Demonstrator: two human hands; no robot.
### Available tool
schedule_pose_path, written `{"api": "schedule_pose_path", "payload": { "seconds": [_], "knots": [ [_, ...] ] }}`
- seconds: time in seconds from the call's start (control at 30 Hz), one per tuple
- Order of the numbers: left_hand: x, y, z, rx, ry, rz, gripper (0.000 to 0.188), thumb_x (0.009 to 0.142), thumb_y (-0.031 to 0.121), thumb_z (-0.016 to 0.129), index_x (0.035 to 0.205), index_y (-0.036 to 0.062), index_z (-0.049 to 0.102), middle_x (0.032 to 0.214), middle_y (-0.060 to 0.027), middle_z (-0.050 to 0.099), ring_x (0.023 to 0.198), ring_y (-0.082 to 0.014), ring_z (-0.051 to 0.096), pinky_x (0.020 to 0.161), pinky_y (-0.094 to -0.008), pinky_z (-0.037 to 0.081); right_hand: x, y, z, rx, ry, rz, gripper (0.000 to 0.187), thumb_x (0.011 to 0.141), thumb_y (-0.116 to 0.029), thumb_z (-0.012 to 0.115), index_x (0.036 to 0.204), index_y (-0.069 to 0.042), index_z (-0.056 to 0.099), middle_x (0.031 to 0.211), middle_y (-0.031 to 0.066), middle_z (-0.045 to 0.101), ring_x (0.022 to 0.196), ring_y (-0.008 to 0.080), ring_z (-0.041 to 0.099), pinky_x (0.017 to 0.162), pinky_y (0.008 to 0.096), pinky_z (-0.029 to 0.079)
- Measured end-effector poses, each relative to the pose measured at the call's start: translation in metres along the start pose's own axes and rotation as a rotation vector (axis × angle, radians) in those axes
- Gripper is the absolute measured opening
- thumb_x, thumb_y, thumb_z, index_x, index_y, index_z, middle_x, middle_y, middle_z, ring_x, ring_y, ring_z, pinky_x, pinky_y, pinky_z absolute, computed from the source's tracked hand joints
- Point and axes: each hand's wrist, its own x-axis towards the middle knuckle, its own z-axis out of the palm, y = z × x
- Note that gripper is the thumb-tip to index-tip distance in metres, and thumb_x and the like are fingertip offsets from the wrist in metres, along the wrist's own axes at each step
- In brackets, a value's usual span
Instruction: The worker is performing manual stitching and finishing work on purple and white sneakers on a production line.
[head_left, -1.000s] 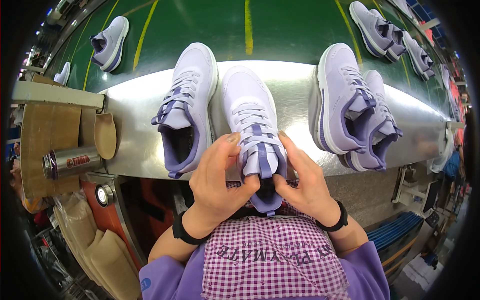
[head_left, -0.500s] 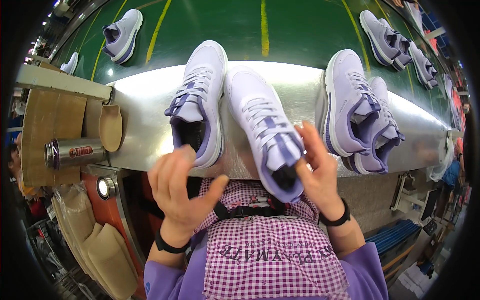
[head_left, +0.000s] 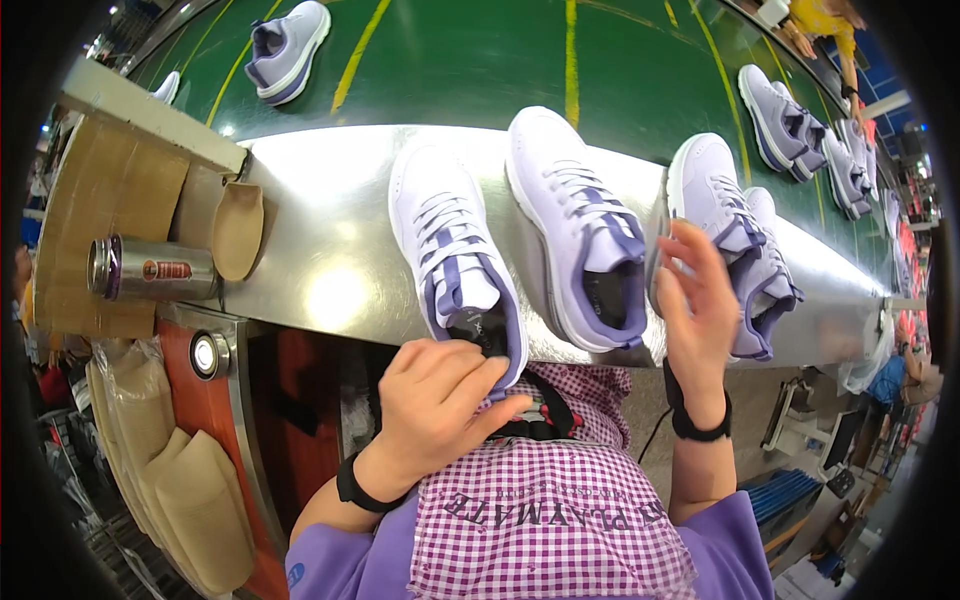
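Two pale lilac lace-up sneakers stand before me with their toes pointing away. My left hand (head_left: 440,395) is closed around the heel of the left sneaker (head_left: 440,215), fingers over the collar and thumb outside; that heel juts past the metal edge. Nothing touches the middle sneaker (head_left: 560,190), which rests on the metal surface with its dark insole showing. My right hand (head_left: 700,300) is raised beside the sneaker on the right (head_left: 705,165), its thumb and index finger apart. Whether it touches that shoe I cannot tell. Another matching sneaker (head_left: 765,270) lies partly behind it.
Beyond the metal ledge (head_left: 350,220) runs a green surface with yellow lines (head_left: 460,70), carrying a sneaker (head_left: 287,50) at left and several at right. A steel flask (head_left: 160,268) and a tan sole-shaped piece (head_left: 238,232) sit left. A person in yellow (head_left: 825,25) stands far right.
My left hand has closed on the left sneaker's heel, which has come nearer me. The middle sneaker has been pushed onto the ledge, and my right hand has left it, moving right.
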Motion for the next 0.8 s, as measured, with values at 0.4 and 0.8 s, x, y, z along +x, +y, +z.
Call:
{"api": "schedule_pose_path", "payload": {
  "seconds": [0.4, 0.8],
  "knots": [
    [0.029, -0.035, 0.006, 0.183, 0.237, 0.11, 0.04, 0.062, 0.006, 0.073, 0.101, 0.0024, 0.066, 0.094, -0.0072, 0.06, 0.08, -0.0235, 0.057, 0.066, -0.0334, 0.049, -0.038, -0.044, 0.085, -0.416, -0.549, -0.653, 0.035, 0.064, -0.023, 0.079, 0.083, 0.0, 0.062, 0.078, 0.0081, 0.055, 0.085, 0.0251, 0.052, 0.076, 0.0361, 0.04],
    [0.032, -0.039, 0.005, 0.147, 0.224, 0.175, 0.041, 0.067, 0.006, 0.068, 0.107, 0.0012, 0.065, 0.095, -0.0077, 0.062, 0.085, -0.0232, 0.06, 0.076, -0.0336, 0.052, -0.04, -0.035, 0.092, -0.383, -0.602, -0.701, 0.029, 0.07, -0.02, 0.078, 0.086, 0.001, 0.066, 0.082, 0.0112, 0.062, 0.084, 0.028, 0.056, 0.078, 0.0411, 0.044]
  ]
}}
